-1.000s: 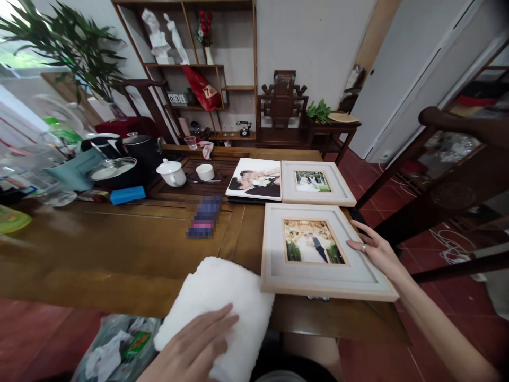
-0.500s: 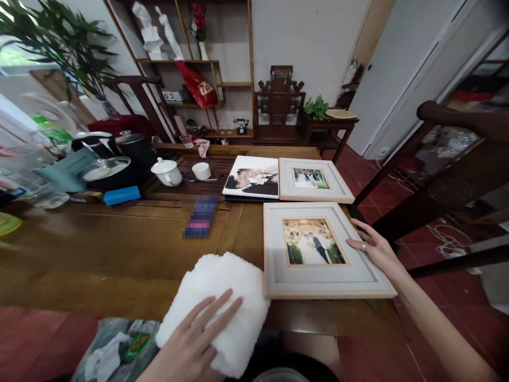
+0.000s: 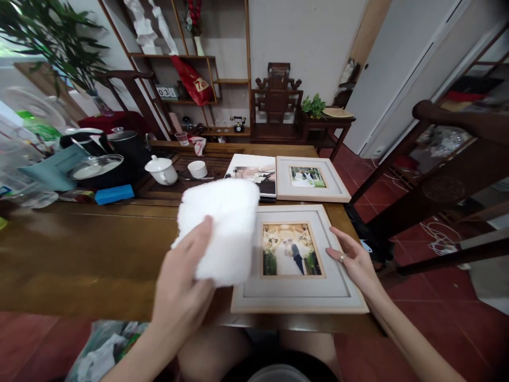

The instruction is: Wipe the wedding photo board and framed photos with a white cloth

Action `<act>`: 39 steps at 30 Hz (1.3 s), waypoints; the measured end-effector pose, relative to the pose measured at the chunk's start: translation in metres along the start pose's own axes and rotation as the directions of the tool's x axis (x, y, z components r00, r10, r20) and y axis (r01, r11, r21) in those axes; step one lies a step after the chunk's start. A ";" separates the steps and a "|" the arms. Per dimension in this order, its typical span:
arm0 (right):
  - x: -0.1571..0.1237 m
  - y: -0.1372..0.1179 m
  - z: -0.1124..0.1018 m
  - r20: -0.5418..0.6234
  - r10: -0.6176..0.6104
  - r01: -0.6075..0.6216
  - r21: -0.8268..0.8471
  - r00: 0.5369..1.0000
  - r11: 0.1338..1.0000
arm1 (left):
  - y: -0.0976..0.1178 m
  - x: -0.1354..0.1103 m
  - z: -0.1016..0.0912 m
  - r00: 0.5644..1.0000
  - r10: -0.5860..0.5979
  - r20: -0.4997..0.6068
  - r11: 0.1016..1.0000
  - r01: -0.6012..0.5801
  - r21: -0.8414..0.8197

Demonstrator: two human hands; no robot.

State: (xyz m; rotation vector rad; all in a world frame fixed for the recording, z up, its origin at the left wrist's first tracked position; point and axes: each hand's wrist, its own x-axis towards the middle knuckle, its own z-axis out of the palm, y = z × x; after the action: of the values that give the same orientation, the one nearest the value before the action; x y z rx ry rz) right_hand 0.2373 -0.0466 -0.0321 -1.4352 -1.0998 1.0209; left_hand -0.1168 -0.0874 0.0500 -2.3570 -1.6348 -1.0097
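Observation:
A folded white towel [image 3: 230, 233] is gripped in my left hand [image 3: 186, 276], raised over the table and covering the left edge of a framed photo. That picture frame [image 3: 302, 297], with a pale wood border and a wedding picture inside, lies face up at the table's near edge. My right hand [image 3: 353, 260] clasps its right side, thumb on the front and fingers at the border. Behind it lie a second framed photo [image 3: 314, 193] and a photo panel [image 3: 254, 164], which the towel partly hides.
On the wooden table [image 3: 99, 254] stand a lidded white cup [image 3: 161, 171], a small white bowl [image 3: 198, 169], a blue block [image 3: 114, 194] and a dark pot [image 3: 97, 170]. A plastic bag [image 3: 103, 350] hangs below the near edge. A dark wooden chair [image 3: 445, 175] is at the right.
My left hand has lifted the towel off the table's near edge, up toward the frame. The frame has shifted left and closer to me, with my right hand still on its right side.

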 end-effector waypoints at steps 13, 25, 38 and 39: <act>0.007 0.009 0.015 0.149 -0.206 0.249 -0.382 0.967 0.890 | -0.002 0.053 0.109 0.839 0.398 0.371 0.876 -0.468 0.118; 0.009 0.005 0.020 0.402 -0.427 0.583 -0.472 0.810 0.661 | -0.005 0.051 0.114 0.854 0.396 0.338 0.885 -0.453 0.106; 0.013 0.007 0.017 0.403 -0.434 0.582 -0.398 0.806 0.709 | -0.006 0.050 0.101 0.899 0.390 0.201 0.898 -0.419 0.135; 0.013 0.009 0.018 0.410 -0.435 0.586 -0.398 0.802 0.706 | -0.006 0.052 0.100 0.910 0.382 0.159 0.902 -0.405 0.147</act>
State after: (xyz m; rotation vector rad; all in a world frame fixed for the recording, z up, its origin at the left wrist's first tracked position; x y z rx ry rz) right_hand 0.2239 -0.0310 -0.0434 -1.2574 -1.9778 0.5430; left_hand -0.0653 0.0000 0.0009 -2.5226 -1.1447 -0.6206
